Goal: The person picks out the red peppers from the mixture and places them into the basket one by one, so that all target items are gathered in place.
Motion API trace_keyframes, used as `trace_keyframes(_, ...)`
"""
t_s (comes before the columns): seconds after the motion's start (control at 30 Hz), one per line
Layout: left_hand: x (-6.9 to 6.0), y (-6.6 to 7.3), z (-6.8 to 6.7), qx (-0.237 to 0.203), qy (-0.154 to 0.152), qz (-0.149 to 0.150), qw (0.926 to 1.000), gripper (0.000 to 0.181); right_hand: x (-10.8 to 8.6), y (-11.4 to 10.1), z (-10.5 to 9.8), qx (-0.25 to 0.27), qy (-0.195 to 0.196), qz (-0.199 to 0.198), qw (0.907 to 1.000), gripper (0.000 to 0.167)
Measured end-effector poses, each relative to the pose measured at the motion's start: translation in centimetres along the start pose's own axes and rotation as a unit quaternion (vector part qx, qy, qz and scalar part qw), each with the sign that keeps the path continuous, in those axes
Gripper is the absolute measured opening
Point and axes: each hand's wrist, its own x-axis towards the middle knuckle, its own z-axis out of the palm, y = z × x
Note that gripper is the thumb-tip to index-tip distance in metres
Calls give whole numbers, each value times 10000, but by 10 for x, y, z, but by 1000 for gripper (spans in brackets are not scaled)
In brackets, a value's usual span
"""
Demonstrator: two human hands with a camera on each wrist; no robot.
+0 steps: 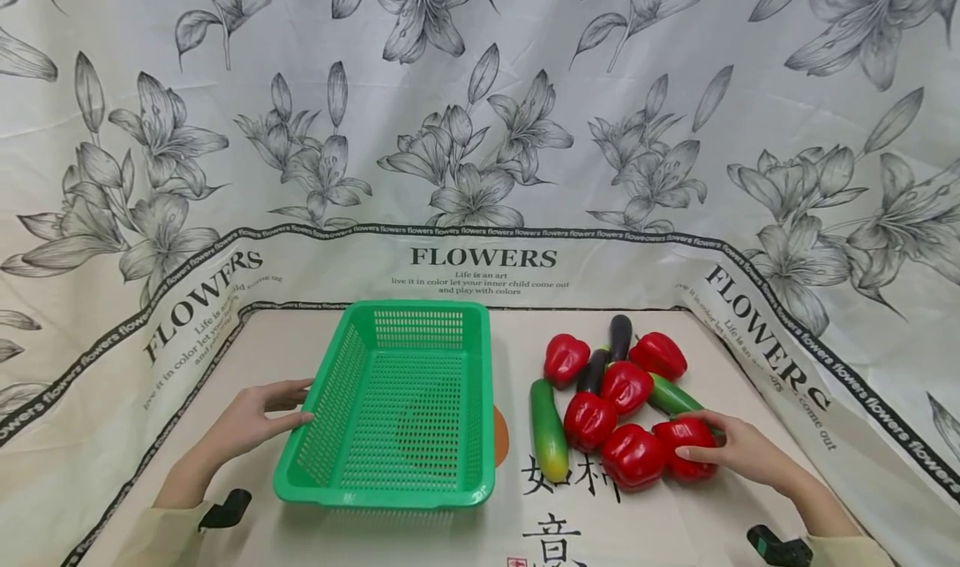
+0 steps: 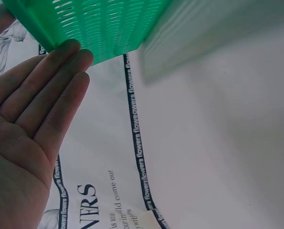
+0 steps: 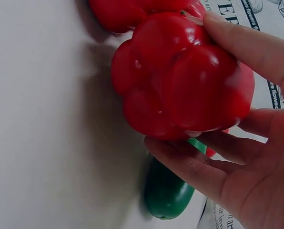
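glossy, lobed red pepper [image 3: 185,90], right grip [image 1: 742,446] curled round it, left grip [image 1: 247,421] straight-fingered at green basket [image 1: 382,497]

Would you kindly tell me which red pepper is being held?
The rightmost red pepper in the head view: the right hand grips it, while no hand touches the other five.

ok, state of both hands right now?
Left hand: open, at the left side of the green basket, not gripping it.
Right hand: closed around a red pepper.
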Motion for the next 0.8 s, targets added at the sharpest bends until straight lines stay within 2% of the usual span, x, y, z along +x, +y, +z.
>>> trace_keyframes(0.27,3,1,-1,40,-33,66,10000,58,-2,-1,-12,126,47,17,9999,69)
trace_keyframes(0.8,1,1,-1,7,-84,45,10000,60,5,-11,-25,116,297,-516,9982,63)
